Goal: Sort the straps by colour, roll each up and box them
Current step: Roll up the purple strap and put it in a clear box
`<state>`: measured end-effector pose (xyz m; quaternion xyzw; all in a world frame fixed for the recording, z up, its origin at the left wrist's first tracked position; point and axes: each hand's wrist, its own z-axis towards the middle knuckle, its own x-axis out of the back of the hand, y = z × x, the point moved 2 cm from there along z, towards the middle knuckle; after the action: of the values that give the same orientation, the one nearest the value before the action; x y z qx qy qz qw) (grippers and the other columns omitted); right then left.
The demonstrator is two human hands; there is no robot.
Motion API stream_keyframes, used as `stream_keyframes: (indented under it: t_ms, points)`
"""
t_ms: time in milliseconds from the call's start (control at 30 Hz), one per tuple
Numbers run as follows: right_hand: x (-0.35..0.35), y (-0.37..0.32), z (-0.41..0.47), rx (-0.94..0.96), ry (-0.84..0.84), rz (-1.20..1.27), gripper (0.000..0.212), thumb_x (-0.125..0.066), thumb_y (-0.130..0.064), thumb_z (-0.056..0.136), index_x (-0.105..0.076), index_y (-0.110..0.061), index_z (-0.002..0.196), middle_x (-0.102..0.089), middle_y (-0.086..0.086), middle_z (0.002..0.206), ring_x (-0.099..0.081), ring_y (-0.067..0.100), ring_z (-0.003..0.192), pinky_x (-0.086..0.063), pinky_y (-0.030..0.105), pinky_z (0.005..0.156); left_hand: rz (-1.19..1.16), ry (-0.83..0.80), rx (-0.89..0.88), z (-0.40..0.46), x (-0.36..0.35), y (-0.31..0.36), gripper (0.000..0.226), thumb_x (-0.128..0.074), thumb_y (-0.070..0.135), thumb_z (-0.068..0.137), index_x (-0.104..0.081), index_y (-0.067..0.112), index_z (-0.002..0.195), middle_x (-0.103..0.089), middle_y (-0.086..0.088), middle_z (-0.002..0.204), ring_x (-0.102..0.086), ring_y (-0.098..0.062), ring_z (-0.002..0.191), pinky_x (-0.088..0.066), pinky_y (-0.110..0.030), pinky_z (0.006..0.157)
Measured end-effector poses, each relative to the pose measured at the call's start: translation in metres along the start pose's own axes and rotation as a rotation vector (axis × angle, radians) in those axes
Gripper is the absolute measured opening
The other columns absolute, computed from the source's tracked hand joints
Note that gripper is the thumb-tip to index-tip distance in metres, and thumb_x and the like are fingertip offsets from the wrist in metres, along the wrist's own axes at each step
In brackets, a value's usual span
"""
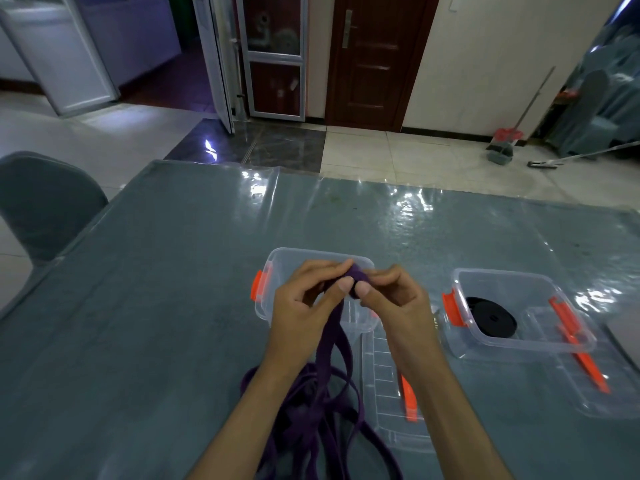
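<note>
Here, with the small purple roll (356, 277) pinched by the left hand (304, 303) and right hand (391, 299), it could spring loose if snagged by the strap tangle (311, 410) at 6 o'clock.

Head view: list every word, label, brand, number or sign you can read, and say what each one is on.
None can be read.
Left box: clear plastic, orange latch, no print showing.
Right box: no label visible; the black rolled strap inside is plain.
Purple strap, pinched by left hand and right hand: no marking visible.
Lids: moulded ridges only, no text.
Brown door: no sign visible.
</note>
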<state>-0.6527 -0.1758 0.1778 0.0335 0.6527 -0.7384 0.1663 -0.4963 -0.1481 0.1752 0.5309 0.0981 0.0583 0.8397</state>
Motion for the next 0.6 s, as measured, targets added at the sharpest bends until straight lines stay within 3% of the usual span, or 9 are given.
stream_keyframes:
  t_ms: [67, 233, 333, 400, 467, 600]
  points:
    - [0.003, 0.002, -0.001, 0.023, 0.015, -0.061, 0.026, -0.089, -0.028, 0.080, -0.071, -0.011, 0.088, -0.078, 0.010, 0.105, -0.077, 0.031, 0.099, -0.063, 0.032, 0.082, 0.019, -0.024, 0.008, -0.002, -0.001, -0.002, 0.022, -0.070, 0.020, 0.099, -0.079, 0.020, 0.120, -0.077, 0.008, 0.116, -0.072, -0.012, 0.113, -0.044, -0.005, 0.100]
    - [0.006, -0.001, -0.003, 0.047, 0.012, -0.134, 0.033, -0.087, -0.021, 0.084, -0.076, -0.023, 0.114, -0.079, 0.008, 0.109, -0.076, 0.027, 0.101, -0.063, 0.036, 0.089, -0.091, 0.033, 0.111, -0.008, -0.004, -0.009, 0.020, -0.076, 0.026, 0.097, -0.074, 0.031, 0.116, -0.078, 0.001, 0.115, -0.074, -0.020, 0.111, -0.058, -0.025, 0.093]
    - [0.003, -0.006, -0.005, 0.024, -0.047, -0.062, 0.035, -0.089, -0.028, 0.082, -0.077, -0.018, 0.113, -0.078, 0.013, 0.112, -0.075, 0.032, 0.105, -0.064, 0.041, 0.087, -0.111, 0.074, 0.071, -0.006, -0.004, -0.007, 0.014, -0.078, 0.024, 0.095, -0.077, 0.026, 0.109, -0.078, -0.002, 0.114, -0.075, -0.022, 0.110, -0.058, -0.022, 0.092]
    - [0.004, -0.008, -0.003, 0.009, -0.035, -0.077, 0.033, -0.091, -0.026, 0.080, -0.075, -0.014, 0.107, -0.078, 0.015, 0.105, -0.076, 0.034, 0.098, -0.065, 0.044, 0.083, -0.068, 0.087, 0.045, -0.005, -0.004, -0.007, 0.014, -0.079, 0.022, 0.094, -0.080, 0.027, 0.106, -0.077, -0.001, 0.116, -0.074, -0.021, 0.111, -0.057, -0.020, 0.092]
    - [0.005, -0.008, -0.003, 0.003, -0.006, -0.070, 0.030, -0.090, -0.024, 0.081, -0.074, -0.014, 0.104, -0.079, 0.015, 0.102, -0.078, 0.034, 0.095, -0.066, 0.045, 0.081, -0.026, 0.051, 0.036, -0.005, -0.004, -0.007, 0.017, -0.078, 0.025, 0.094, -0.081, 0.029, 0.110, -0.075, 0.001, 0.116, -0.073, -0.021, 0.111, -0.057, -0.021, 0.091]
    - [0.006, -0.005, -0.006, 0.001, -0.030, -0.069, 0.036, -0.084, -0.021, 0.087, -0.072, -0.021, 0.121, -0.077, 0.010, 0.114, -0.077, 0.034, 0.101, -0.065, 0.043, 0.082, 0.071, -0.071, 0.005, -0.007, 0.005, -0.011, 0.028, -0.074, 0.022, 0.097, -0.077, 0.027, 0.124, -0.074, 0.006, 0.119, -0.070, -0.020, 0.118, -0.057, -0.027, 0.099]
